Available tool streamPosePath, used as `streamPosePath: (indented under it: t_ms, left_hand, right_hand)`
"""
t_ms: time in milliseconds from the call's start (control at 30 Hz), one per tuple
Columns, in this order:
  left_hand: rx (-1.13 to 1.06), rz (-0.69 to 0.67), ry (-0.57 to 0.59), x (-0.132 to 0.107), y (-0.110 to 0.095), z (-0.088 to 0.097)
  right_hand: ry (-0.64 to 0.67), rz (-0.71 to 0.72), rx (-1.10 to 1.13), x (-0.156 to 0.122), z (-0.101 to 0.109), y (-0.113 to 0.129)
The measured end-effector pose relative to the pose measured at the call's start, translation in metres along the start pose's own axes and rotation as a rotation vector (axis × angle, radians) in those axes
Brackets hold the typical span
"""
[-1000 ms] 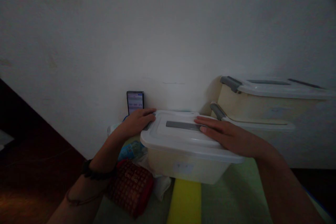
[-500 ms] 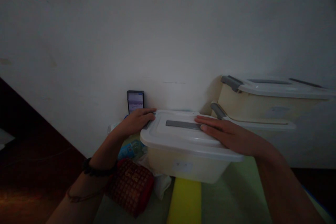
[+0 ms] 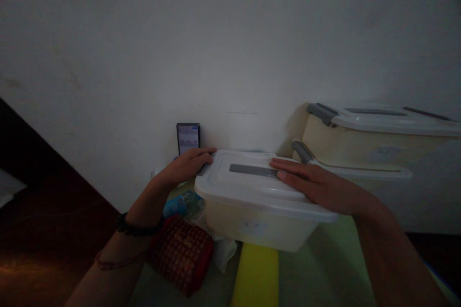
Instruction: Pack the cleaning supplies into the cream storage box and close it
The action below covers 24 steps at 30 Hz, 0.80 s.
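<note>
A cream plastic storage box point(image 3: 259, 228) with a white lid point(image 3: 216, 180) sits in front of me, the lid lying on top of it. A grey strip point(image 3: 252, 171) is set into the lid. My left hand point(image 3: 190, 163) grips the box's left end over a grey latch point(image 3: 204, 168); some of its fingers are hidden. Flat across the right part of the lid lies my right hand point(image 3: 313, 182), fingers stretched out and holding nothing. Whatever is behind the right hand cannot be seen.
Two similar boxes point(image 3: 360, 148) are stacked at right against the wall. A phone point(image 3: 188, 138) leans upright behind my left hand. A blue-labelled bottle point(image 3: 180, 204), a red patterned pouch point(image 3: 182, 254) and white crumpled material point(image 3: 224, 252) lie left. A yellow strip point(image 3: 257, 276) runs below the box.
The whole view has shifted slightly, with everything appearing a little farther right. Both hands keep their places on the box. The phone's screen now shows timer digits.
</note>
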<state>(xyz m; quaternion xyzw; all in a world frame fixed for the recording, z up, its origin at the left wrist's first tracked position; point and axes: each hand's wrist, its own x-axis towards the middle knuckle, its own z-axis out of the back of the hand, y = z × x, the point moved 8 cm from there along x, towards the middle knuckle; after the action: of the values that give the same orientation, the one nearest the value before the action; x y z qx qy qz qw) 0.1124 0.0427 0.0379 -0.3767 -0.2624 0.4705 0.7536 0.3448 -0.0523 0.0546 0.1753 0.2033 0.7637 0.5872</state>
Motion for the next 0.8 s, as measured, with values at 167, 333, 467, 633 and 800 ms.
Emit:
streamPosePath:
  t_ms: [167, 333, 467, 633, 800]
  left_hand:
    - [-0.032, -0.04, 0.03, 0.004, 0.01, -0.004]
    - [0.007, -0.074, 0.003, 0.007, 0.01, 0.002]
    - [0.118, -0.087, -0.103, -0.004, -0.014, 0.019]
    - [0.319, -0.24, 0.0, -0.032, -0.061, 0.001]
    - [0.445, -0.322, 0.273, -0.049, -0.069, -0.034]
  right_hand:
    - [0.014, -0.002, 0.016, 0.0, 0.0, -0.004]
    - [0.013, -0.002, 0.008, 0.0, 0.0, -0.006]
    - [0.001, 0.033, 0.024, 0.001, 0.001, -0.003]
    - [0.017, 0.051, 0.007, 0.003, 0.0, -0.002]
    - [0.002, 0.123, -0.037, 0.004, 0.001, 0.006]
